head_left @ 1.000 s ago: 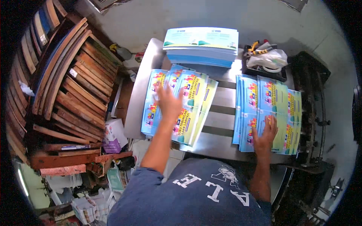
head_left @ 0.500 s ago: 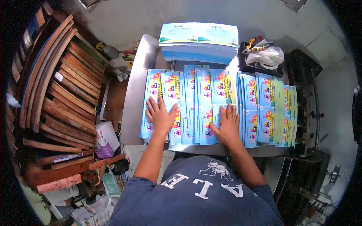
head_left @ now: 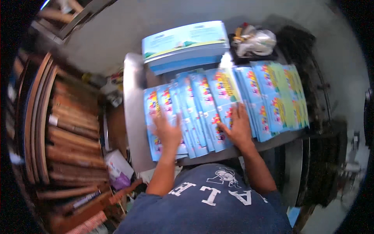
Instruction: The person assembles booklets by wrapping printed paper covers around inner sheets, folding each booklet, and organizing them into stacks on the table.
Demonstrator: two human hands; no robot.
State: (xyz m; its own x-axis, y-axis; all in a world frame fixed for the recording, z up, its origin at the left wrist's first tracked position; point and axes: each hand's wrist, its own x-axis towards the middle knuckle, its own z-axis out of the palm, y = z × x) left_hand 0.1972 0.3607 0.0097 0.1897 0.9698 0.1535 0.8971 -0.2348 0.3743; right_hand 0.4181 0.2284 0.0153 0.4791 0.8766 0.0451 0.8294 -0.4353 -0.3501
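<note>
Overlapping light-blue printed sheets (head_left: 193, 128) with colourful cartoon figures and yellow-green edges lie fanned in a row across a metal table (head_left: 136, 128). My left hand (head_left: 168, 133) rests over the sheets at the left end, fingers spread, somewhat smeared by motion. Flat on the middle of the row lies my right hand (head_left: 238, 128), its fingers stretched out and thumb apart. Neither hand grips a sheet. Behind the row stands a thick, neat stack of blue printed sheets (head_left: 185, 41).
A black tray (head_left: 238, 58) holding a crumpled clear plastic bag (head_left: 257, 42) sits at the back right. Dark machinery (head_left: 311, 78) borders the right side. On the left, a rack of wooden boards (head_left: 74, 128) rises beside a white and purple box (head_left: 118, 169).
The whole view has tilted and shifted, so the table and sheets appear rotated. My left hand has moved slightly along the sheets; the right stays on the middle of the row.
</note>
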